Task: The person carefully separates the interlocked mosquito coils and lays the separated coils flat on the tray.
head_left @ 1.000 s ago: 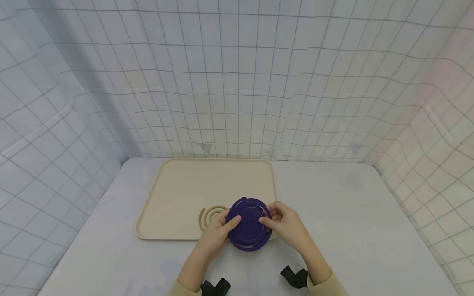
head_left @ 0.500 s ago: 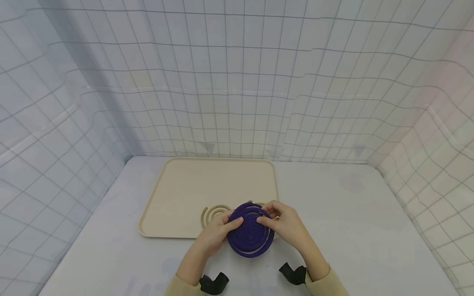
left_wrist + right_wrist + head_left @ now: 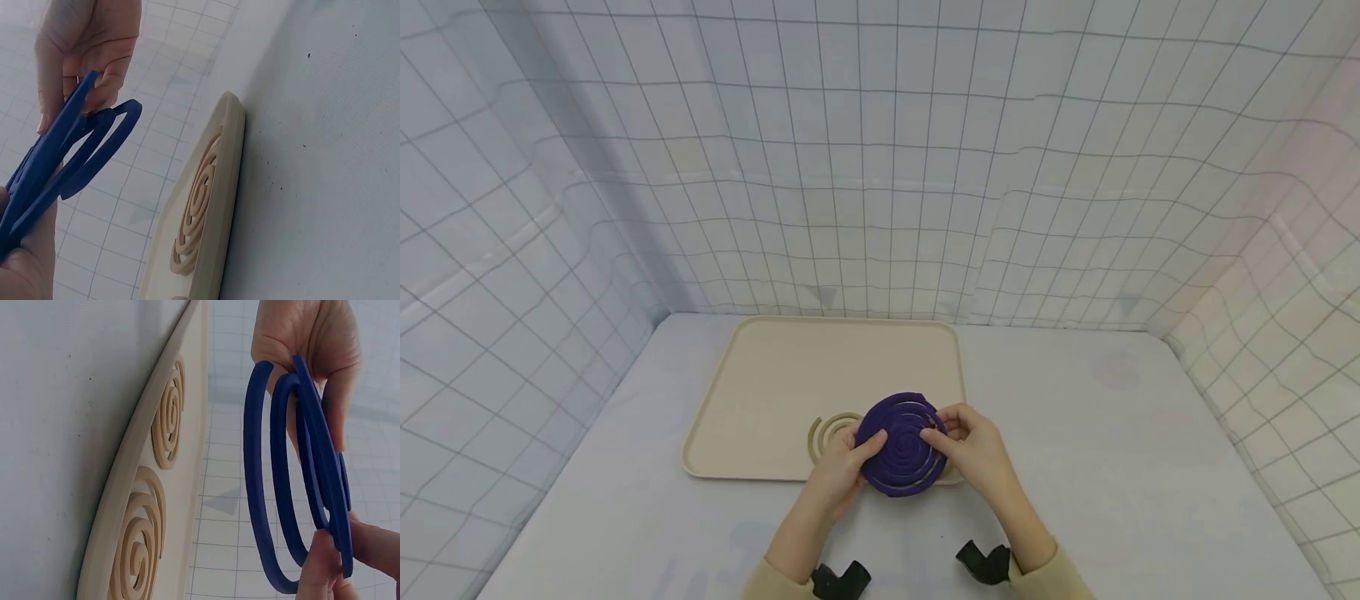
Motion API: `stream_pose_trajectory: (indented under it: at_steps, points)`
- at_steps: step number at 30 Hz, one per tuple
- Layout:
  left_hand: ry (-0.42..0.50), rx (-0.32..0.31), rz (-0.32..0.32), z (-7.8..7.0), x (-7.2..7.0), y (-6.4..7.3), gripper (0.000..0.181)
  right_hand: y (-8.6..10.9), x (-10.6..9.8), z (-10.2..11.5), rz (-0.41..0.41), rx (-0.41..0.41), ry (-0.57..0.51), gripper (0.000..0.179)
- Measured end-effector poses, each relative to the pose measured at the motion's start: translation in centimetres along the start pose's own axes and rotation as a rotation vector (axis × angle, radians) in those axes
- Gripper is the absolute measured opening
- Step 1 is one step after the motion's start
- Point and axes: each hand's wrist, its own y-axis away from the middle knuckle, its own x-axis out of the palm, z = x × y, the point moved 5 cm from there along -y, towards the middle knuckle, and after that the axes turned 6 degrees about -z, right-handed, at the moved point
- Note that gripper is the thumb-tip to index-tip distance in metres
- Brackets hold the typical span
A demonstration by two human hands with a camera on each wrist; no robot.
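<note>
A pair of dark blue-purple mosquito coils [image 3: 904, 450] is held up between both hands, over the tray's front edge. Side-on in the right wrist view, the coils [image 3: 256, 475] have rings spread apart on one side, while other rings lie close together. The left hand [image 3: 838, 467] grips their left rim, thumb on the near face. At the right rim, the right hand [image 3: 977, 446] pinches a strand between thumb and fingers. Tan mosquito coils [image 3: 167, 419] lie flat in the beige tray [image 3: 820, 358]; the held coils partly cover them in the head view.
The shallow tray stands on a white-covered table [image 3: 1090, 450], towards its left. White gridded sheets [image 3: 887, 167] hang at the back and both sides. Black camera mounts [image 3: 985, 562] sit at the wrists. Small dark specks dot the table cover in the left wrist view.
The coils tilted down toward the person, then came back up, now facing the head camera more. Both hands have kept their hold. The view has shifted slightly.
</note>
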Motion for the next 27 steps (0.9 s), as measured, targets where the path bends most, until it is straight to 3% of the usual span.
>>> stream_pose_trajectory:
  at_steps: [4, 9, 15, 23, 27]
  points:
    - [-0.031, 0.008, 0.001, -0.19, -0.21, 0.04, 0.043, 0.16, 0.01, 0.29, 0.043, -0.013, 0.031, 0.022]
    - [-0.114, 0.041, 0.069, -0.44, -0.25, 0.02, 0.044, 0.05, -0.17, 0.67, 0.092, -0.062, 0.085, 0.024]
    - [-0.178, 0.051, 0.143, -0.57, -0.09, 0.18, 0.042, -0.1, -0.29, 0.75, 0.119, -0.065, 0.09, 0.024]
    - [-0.261, 0.029, 0.146, -0.57, 0.01, 0.1, 0.042, -0.07, 0.0, 0.92, 0.169, -0.135, 0.145, 0.025]
    - [-0.24, 0.014, 0.136, -0.4, -0.06, 0.11, 0.044, -0.13, 0.13, 0.7, 0.161, -0.119, 0.138, 0.022]
